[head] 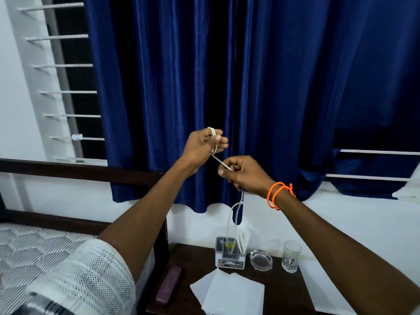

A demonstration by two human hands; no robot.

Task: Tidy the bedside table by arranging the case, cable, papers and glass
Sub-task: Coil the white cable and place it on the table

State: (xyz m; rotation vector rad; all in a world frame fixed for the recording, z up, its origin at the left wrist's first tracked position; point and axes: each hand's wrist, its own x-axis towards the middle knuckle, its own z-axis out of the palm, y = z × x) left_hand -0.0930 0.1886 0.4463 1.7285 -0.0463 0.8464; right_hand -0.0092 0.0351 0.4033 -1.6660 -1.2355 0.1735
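My left hand is raised in front of the curtain, closed on white cable looped around its fingers. My right hand sits just below and to the right, pinching the same cable; the rest hangs down in a loop toward the table. On the dark bedside table lie white papers at the front, a purple case at the left edge, and a clear drinking glass at the back right.
A small white organiser box holding white items stands at the back of the table, with a glass ashtray beside it. A bed lies to the left. Blue curtain and barred window are behind.
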